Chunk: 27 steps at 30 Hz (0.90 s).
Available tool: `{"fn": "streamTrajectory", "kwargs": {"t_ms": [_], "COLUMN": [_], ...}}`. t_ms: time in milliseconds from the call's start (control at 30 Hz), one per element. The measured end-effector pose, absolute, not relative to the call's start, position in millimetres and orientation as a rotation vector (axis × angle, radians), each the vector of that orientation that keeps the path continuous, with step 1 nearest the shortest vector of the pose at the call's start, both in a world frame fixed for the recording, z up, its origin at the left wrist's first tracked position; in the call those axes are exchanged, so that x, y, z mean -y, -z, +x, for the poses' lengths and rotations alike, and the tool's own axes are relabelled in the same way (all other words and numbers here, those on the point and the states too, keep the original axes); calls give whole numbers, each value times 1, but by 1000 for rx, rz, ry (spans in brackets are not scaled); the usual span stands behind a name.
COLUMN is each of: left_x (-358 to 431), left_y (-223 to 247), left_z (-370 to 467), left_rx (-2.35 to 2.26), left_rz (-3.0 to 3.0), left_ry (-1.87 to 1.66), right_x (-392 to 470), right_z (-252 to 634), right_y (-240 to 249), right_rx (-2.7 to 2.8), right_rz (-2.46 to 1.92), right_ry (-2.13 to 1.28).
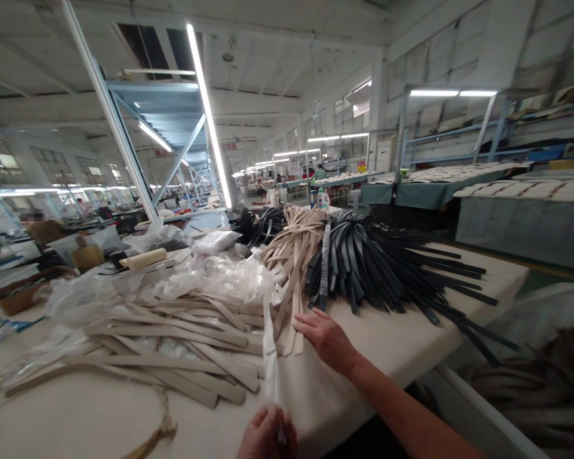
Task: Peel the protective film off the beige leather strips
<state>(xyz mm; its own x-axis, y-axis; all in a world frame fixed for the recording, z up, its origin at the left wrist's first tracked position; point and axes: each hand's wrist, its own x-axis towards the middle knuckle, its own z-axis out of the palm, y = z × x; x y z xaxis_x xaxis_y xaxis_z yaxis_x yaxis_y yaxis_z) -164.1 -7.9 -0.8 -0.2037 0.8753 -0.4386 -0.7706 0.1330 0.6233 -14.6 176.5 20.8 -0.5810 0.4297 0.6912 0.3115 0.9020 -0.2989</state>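
My left hand [268,435], at the bottom edge, is closed around the lower end of a white plastic strip [270,350]. The strip runs up from it, slightly twisted, towards crumpled clear plastic. To the right, my right hand [328,338] rests with fingers extended at the lower ends of a bundle of beige straps [294,280], touching them; its palm faces down and its fingers are partly hidden. Just beyond it, a large bunch of black straps [363,261] fans out to the right. Loose greyish-beige straps [182,357] lie in a pile on the left.
Clear plastic bags [215,274] cover the middle of the cloth-topped table [325,401]. A yellowish cord [160,427] lies at front left, a cardboard box [23,290] farther back. A bin of brown straps [540,382] stands below the table's right edge. Bottles [323,199] stand behind the bundles.
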Motion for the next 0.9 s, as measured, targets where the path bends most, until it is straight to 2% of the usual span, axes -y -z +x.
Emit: {"fn": "streamTrajectory", "kwargs": {"t_ms": [233,367,467,600,900], "left_x": [0,-6,-9,-9,-4], "left_y": [-30,-35,-32,-24,-20], "left_z": [-147,-137,-130,-121,-119], "left_rx": [-961,-941,-928,-911,-941], "left_rz": [-107,-146,-160,-136,-88], "left_ry": [-1566,-1540,-1512,-1473,-1466], "right_x": [-124,-70,-34,-11,-16], "right_z": [38,85,102,93,65], "right_y": [-55,-80,-79,-58,-38], "right_rx": [1864,1764,2014,2268,2392], "right_rz": [-640,-813,-988,-1160,-1273], "right_ry": [-450,-958,-1287,-1180,-897]}}
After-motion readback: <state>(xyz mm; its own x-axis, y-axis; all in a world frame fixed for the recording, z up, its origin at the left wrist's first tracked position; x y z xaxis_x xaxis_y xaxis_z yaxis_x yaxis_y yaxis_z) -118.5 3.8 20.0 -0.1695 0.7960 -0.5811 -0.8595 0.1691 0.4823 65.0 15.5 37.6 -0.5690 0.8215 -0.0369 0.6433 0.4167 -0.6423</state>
